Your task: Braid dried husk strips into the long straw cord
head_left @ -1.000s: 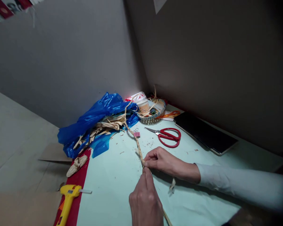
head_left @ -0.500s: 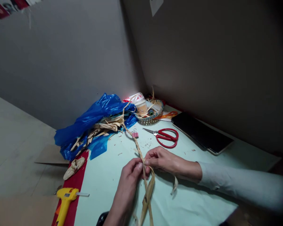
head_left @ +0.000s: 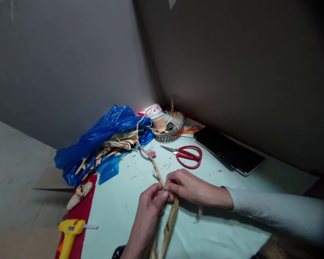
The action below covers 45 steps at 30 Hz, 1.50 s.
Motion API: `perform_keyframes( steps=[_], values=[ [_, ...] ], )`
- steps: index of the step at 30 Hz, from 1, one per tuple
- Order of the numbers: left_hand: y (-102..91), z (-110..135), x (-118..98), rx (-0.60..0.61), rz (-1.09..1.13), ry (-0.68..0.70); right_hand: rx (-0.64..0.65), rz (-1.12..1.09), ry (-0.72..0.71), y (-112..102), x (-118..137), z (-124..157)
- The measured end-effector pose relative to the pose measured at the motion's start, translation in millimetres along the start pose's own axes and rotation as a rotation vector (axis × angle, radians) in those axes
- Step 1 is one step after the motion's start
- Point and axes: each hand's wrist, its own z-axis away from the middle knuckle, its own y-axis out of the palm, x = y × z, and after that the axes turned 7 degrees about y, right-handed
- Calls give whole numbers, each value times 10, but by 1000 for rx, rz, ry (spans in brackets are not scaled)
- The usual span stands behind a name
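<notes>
No words, brands or numbers can be read. Well beyond the fingers (head_left: 162,198), the small marks on the cup (head_left: 159,123) and the red print on the white packet (head_left: 152,109) are too small to make out. Left of the fingers and nearer, the dark patch on the yellow glue gun (head_left: 69,235) is illegible too.

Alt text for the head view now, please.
Bare left hand and right hand pinch a tan braided fibre cord over a pale green tabletop. Beyond lie red-handled metal scissors; leftward, a blue plastic bag and yellow glue gun.
</notes>
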Motion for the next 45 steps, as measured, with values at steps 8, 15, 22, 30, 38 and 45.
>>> perform_keyframes(
  steps=[8,15,22,30,38,45],
  values=[
    [18,31,2,-102,-439,147,-2,181,-27,-50,69,14],
    [9,-34,102,-95,-122,24,68,138,-25,-85,114,22],
    [-17,-70,44,-61,144,-153,163,275,-81,-205,104,20],
    [99,-62,107,-189,81,-134,-66,611,-77,-128,260,198],
    [116,61,139,-194,215,-72,-15,822,-322,261,96,360],
    [30,67,107,-140,345,-66,-178,476,-118,-29,200,202]
  ],
)
